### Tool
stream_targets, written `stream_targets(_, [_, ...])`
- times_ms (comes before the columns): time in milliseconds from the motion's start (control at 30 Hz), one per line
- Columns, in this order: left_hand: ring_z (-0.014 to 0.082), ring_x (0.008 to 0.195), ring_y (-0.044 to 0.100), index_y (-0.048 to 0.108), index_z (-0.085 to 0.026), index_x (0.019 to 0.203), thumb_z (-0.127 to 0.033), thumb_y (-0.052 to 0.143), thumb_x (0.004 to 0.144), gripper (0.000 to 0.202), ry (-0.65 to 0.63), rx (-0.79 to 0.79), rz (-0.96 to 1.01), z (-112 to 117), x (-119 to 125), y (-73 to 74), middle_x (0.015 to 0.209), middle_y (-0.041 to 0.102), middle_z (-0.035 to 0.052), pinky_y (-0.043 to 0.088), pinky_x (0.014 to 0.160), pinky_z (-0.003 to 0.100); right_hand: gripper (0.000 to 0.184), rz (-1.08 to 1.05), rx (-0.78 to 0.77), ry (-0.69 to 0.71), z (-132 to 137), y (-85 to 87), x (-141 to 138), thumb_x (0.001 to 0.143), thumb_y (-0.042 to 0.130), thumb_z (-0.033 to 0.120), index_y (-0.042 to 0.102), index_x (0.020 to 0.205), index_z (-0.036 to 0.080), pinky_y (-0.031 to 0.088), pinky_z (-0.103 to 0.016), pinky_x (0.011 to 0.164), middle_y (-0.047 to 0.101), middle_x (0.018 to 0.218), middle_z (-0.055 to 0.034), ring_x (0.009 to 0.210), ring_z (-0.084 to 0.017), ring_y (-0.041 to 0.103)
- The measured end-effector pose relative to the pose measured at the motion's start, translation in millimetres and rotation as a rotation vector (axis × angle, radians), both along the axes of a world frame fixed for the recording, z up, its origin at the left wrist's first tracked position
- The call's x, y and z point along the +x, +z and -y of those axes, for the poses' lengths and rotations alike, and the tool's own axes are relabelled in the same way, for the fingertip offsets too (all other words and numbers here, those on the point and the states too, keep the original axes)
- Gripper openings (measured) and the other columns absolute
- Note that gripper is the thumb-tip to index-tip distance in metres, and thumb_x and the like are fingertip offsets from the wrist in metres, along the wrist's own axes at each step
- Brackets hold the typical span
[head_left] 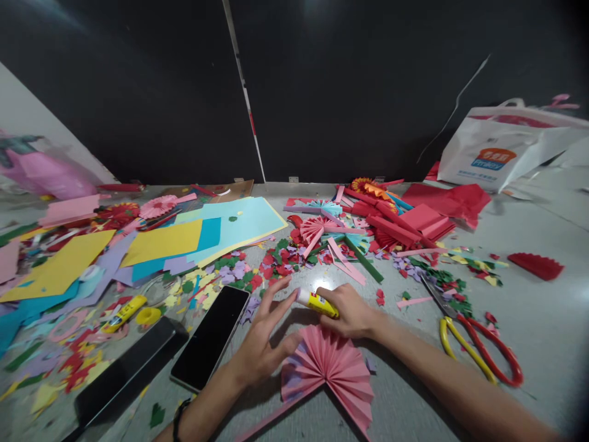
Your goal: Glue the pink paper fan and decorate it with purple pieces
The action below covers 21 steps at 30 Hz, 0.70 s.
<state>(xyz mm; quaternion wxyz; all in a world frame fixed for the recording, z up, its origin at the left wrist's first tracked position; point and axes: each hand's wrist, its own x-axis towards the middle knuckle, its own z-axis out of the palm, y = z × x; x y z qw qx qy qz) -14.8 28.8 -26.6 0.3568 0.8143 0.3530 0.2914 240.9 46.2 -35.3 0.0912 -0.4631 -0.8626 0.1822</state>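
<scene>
My right hand (pixel 352 310) is closed around a yellow glue stick (pixel 322 303) whose white end and purplish tip point left. With its fingers apart, my left hand (pixel 267 334) reaches toward that tip; an index fingertip is at or touching it, I cannot tell which. Below both hands a pink pleated paper fan (pixel 329 374) lies spread on the grey surface, with purple smears on its left part. A long pink strip runs from the fan toward the lower left. My left thumb is over the fan's upper left edge.
A black phone (pixel 211 337) and a dark case-like object (pixel 131 371) lie left. Scissors (pixel 473 344) with red and yellow handles lie right. Coloured sheets (pixel 163 241), paper scraps and folded fans (pixel 317 228) spread behind. A white bag (pixel 497 150) stands back right.
</scene>
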Motion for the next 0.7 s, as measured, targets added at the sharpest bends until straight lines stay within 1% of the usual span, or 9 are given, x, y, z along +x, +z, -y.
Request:
stream_targets(133, [0.0374, 0.152, 0.026, 0.04, -0.035, 0.155, -0.057, 0.052, 0.098, 0.062, -0.003, -0.022, -0.003, 0.2, 0.3, -0.3, 0.164, 0.022, 0.0104, 0.031, 0.121, 0.059, 0.024, 0.007, 0.003, 0.002, 0.1, -0.3, -0.3, 0.083, 0.055, 0.035, 0.062, 0.1, 0.019, 0.022, -0.032, 0.062, 0.069, 0.075, -0.0042, 0.064, -0.021, 0.058])
stream_targets(300, [0.0367, 0.153, 0.026, 0.039, -0.033, 0.155, -0.055, 0.051, 0.099, 0.061, -0.002, -0.028, -0.013, -0.4, 1.4, 1.9, 0.164, 0.023, 0.0112, 0.029, 0.123, 0.059, 0.023, 0.014, -0.006, 0.007, -0.6, 0.8, -0.1, 0.084, 0.056, 0.036, 0.062, 0.098, 0.019, 0.022, -0.032, 0.061, 0.07, 0.076, -0.005, 0.064, -0.021, 0.059])
stream_targets(533, [0.0367, 0.153, 0.026, 0.039, -0.033, 0.155, -0.056, 0.05, 0.099, 0.062, 0.009, -0.024, -0.001, 0.6, 3.1, 2.0, 0.165, 0.024, 0.0103, 0.027, 0.123, 0.06, 0.027, 0.023, -0.01, -0.002, -0.8, 1.0, -0.2, 0.086, 0.056, 0.036, 0.063, 0.105, 0.017, 0.021, -0.033, 0.063, 0.072, 0.082, -0.0071, 0.068, -0.023, 0.061])
stream_targets(700, [0.0368, 0.152, 0.027, 0.04, -0.032, 0.155, -0.057, 0.05, 0.099, 0.062, 0.01, -0.031, 0.009, 2.0, 2.8, 2.2, 0.165, 0.024, 0.0112, 0.03, 0.121, 0.061, 0.03, 0.018, -0.012, -0.002, -1.0, -1.0, 0.4, 0.088, 0.055, 0.036, 0.062, 0.109, 0.016, 0.022, -0.033, 0.064, 0.073, 0.086, -0.0082, 0.07, -0.024, 0.062])
